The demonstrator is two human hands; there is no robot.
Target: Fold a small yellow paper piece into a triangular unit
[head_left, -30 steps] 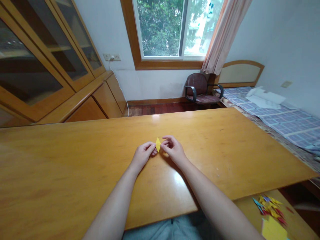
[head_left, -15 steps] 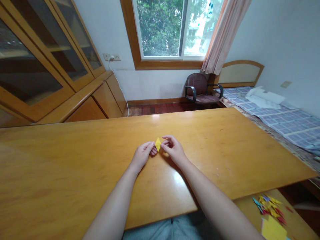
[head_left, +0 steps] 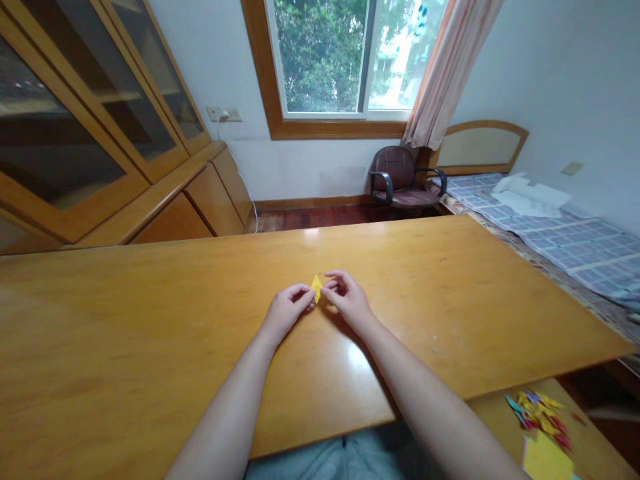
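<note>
A small piece of folded yellow paper (head_left: 317, 288), diamond-shaped, is held upright between my two hands, just above the wooden table (head_left: 150, 333). My left hand (head_left: 290, 308) pinches its left edge, the thumb lying over the front of the paper. At the paper's right edge, my right hand (head_left: 349, 299) grips it between thumb and curled fingers, with the index finger raised above. The fingers behind the paper are partly hidden.
On a lower surface at the right lie several folded paper pieces (head_left: 543, 413) in mixed colours and a stack of yellow paper sheets (head_left: 547, 459). A maroon armchair (head_left: 400, 177) stands beyond the table, beside a bed (head_left: 560, 247). A glass-fronted cabinet (head_left: 100, 127) is at the left.
My left thumb has shifted down and right onto the lower left part of the folded paper. My right hand has hardly moved.
</note>
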